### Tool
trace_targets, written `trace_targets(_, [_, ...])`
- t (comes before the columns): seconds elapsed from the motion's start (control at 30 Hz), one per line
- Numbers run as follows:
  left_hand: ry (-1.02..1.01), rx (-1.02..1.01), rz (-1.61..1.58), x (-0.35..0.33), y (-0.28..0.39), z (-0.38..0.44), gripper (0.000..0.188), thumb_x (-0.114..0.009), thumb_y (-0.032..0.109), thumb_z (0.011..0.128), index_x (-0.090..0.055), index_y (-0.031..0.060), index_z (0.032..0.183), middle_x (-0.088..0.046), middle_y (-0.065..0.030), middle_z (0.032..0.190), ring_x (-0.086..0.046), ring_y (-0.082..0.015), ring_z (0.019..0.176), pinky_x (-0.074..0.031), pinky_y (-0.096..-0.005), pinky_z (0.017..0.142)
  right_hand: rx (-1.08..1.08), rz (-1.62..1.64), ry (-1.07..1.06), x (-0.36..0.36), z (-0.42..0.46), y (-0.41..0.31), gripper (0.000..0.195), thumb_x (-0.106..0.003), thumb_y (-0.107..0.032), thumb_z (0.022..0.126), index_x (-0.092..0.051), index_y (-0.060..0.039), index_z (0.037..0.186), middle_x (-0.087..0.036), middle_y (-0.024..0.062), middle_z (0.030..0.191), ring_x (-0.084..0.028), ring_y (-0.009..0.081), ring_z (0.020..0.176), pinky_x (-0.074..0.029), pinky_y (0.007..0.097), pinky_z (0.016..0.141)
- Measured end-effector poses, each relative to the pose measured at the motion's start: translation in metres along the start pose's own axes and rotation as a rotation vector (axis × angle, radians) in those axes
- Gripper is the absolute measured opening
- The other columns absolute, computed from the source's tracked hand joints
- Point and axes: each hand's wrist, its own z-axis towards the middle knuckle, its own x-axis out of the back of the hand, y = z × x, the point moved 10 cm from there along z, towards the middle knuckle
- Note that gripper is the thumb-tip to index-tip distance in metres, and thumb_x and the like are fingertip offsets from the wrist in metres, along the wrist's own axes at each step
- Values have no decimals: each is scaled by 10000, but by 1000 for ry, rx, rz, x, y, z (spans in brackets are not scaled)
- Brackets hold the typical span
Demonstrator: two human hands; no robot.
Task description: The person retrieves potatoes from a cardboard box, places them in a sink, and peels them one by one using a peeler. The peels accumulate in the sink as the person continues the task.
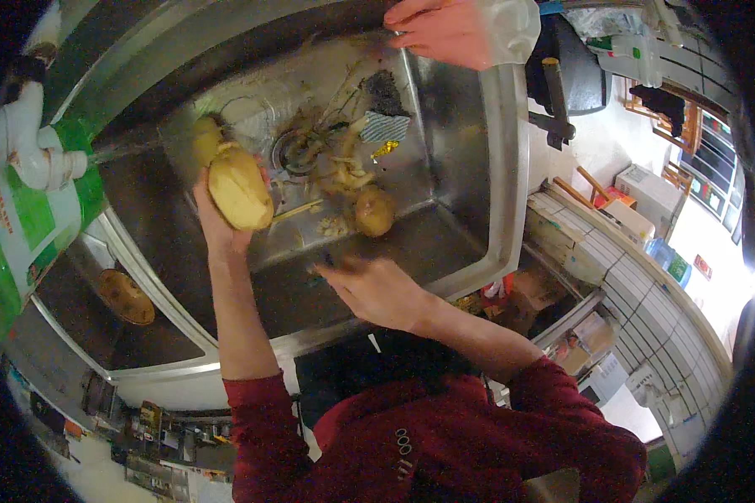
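My left hand (220, 214) holds a peeled yellow potato (240, 190) over the left part of a stainless steel sink (453, 251). Over the sink's near side is my right hand (365, 283), blurred, its fingers curled around something small and dark that I cannot make out. An unpeeled potato (374, 211) lies on the sink bottom beyond that hand. Another potato (205, 139) sits just past the held one, beside a thin stream of water. Peelings (346, 173) lie around the drain (296, 152), along with a dark scouring pad (382, 93), a striped cloth or sponge (385, 127) and a yellow wrapper (385, 149).
A white pipe fitting or tap (44, 151) and a green-and-white bag (38, 220) stand at the left. A pink rubber glove (443, 31) drapes over the far right rim. The smaller left basin holds a round brown object (126, 296). A tiled ledge (629, 270) runs along the right.
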Motion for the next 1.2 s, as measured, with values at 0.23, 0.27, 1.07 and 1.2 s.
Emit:
trace_targets(0.23, [163,-43,115,0,-7,-9,507,-443,462,1017,-548,65,1314,-657,-134,1219,-650,-277,1089,-534,-420,924,-75,-9,94,2,40,7,322,-626,-76,885,-649,-45,1204,-655,180,956,-673,365,839,-573,453,731])
trace_targets(0.27, [101,-7,154,-5,-8,-6,495,-446,454,1012,-546,81,1320,-659,-118,1206,-653,-274,1073,-539,-430,910,-65,-30,-8,-14,12,10,319,-627,-75,885,-653,-50,1202,-658,179,955,-675,364,850,-574,452,742])
trace_targets(1.07, [-141,47,-46,-4,-25,-9,584,-513,519,935,-566,88,1326,-655,-147,1235,-667,-300,1022,-582,-425,839,-235,270,95,17,29,14,225,-617,-62,913,-686,-23,1124,-665,213,900,-676,375,839,-542,459,718])
trace_targets(1.2, [83,2,-153,-16,-27,-21,517,-450,454,983,-562,58,1296,-655,-163,1189,-660,-264,1009,-538,-428,876,-268,236,132,16,54,17,235,-607,-57,912,-679,-17,1132,-651,230,880,-672,386,820,-537,471,698])
